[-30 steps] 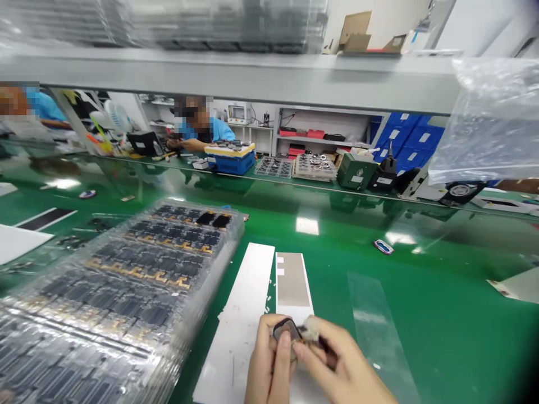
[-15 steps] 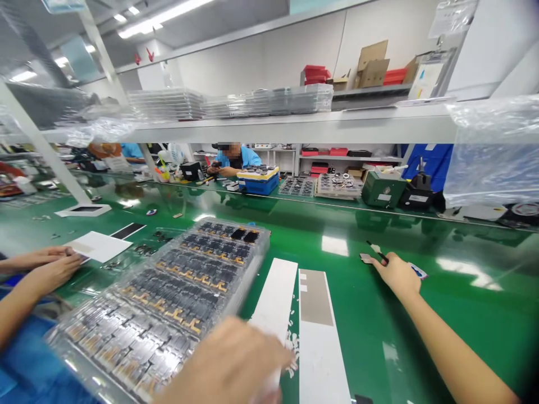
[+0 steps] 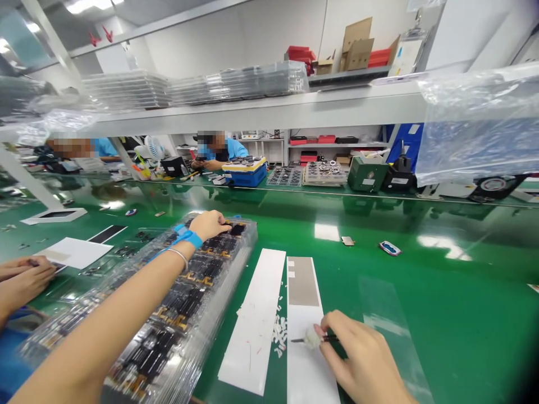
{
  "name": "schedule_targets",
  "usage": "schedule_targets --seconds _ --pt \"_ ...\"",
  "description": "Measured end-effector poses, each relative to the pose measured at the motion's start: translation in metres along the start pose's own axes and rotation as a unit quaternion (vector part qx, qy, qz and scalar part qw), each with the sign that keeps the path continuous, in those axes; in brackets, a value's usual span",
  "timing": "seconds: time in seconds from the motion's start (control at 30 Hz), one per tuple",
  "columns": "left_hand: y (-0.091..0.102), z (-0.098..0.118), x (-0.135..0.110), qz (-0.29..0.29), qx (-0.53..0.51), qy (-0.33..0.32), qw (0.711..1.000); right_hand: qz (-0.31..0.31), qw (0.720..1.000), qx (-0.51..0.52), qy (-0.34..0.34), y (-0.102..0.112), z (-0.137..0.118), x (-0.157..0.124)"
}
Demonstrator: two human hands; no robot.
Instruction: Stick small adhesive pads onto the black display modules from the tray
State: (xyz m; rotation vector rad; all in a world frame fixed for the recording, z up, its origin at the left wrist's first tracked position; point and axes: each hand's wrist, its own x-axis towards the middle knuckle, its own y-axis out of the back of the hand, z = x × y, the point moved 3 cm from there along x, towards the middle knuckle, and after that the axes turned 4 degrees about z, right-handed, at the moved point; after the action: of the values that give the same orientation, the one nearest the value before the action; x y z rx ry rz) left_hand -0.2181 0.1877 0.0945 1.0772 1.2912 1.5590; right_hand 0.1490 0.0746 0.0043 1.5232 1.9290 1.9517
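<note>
Green surface (image 3: pixel 442 314) | our left hand (image 3: pixel 209 225) steadies the clear tray (image 3: pixel 242 255), fingers pressed together | our right hand (image 3: pixel 362 359) pinches a white-tufted swab (image 3: pixel 312 338) between fingers

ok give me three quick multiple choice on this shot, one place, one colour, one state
1. Where is the left hand?
a) on the clear tray of modules
b) on the white strip
c) on the blue case

2. What colour is the wrist strap?
a) red
b) yellow
c) blue

3. What is the right hand doing?
a) lying open
b) pinching a small tool tipped with white fluff
c) pressing on the tray

1 a, it rests on top of the tray
2 c, the band shows blue
3 b, the fingers close on the dark shaft
</note>
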Motion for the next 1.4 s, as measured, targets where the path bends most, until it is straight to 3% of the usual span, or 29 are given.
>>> schedule_targets --seconds 0.17,0.27,0.33,0.43,0.5,0.53,0.6,0.67,0.8,0.93,1.03,1.2,1.4 --pt "0.004 0.02 -0.004 0.034 -0.019 0.0 0.999 0.067 0.997 0.021 0.014 0.0 0.005 -0.002" --pt "0.014 0.045 -0.034 0.032 -0.059 -0.049 0.997 0.072 0.996 0.055 0.012 0.001 0.003 -0.004" --pt "0.016 0.065 -0.073 0.01 -0.092 -0.1 0.991 0.072 0.994 0.087 0.015 0.002 0.0 -0.005" --pt "0.01 0.089 -0.156 -0.039 -0.129 -0.168 0.977 0.075 0.988 0.135 0.023 0.004 -0.003 -0.008" --pt "0.001 0.103 -0.209 -0.055 -0.164 -0.254 0.952 0.076 0.983 0.164 0.03 0.007 -0.006 -0.009" --pt "-0.006 0.108 -0.23 -0.063 -0.183 -0.299 0.935 0.077 0.98 0.177 0.037 0.008 -0.007 -0.009" --pt "-0.024 0.115 -0.255 -0.1 -0.225 -0.313 0.917 0.082 0.975 0.2 0.056 0.01 -0.011 -0.01" --pt "-0.044 0.121 -0.258 -0.12 -0.295 -0.284 0.904 0.09 0.971 0.214 0.064 0.01 -0.014 -0.009" --pt "-0.079 0.134 -0.235 -0.094 -0.454 -0.142 0.874 0.088 0.969 0.224 0.05 0.007 -0.016 -0.005" --pt "-0.099 0.145 -0.23 -0.082 -0.553 -0.092 0.824 0.082 0.974 0.208 0.039 0.005 -0.012 -0.002" --pt "-0.104 0.145 -0.234 -0.085 -0.575 -0.082 0.809 0.072 0.977 0.197 0.029 0.004 -0.009 -0.003" --pt "-0.107 0.143 -0.236 -0.095 -0.571 -0.071 0.813 0.079 0.976 0.197 0.039 0.003 -0.011 -0.007" --pt "-0.105 0.143 -0.236 -0.086 -0.562 -0.08 0.819 0.045 0.982 0.185 0.015 -0.004 -0.01 -0.007"
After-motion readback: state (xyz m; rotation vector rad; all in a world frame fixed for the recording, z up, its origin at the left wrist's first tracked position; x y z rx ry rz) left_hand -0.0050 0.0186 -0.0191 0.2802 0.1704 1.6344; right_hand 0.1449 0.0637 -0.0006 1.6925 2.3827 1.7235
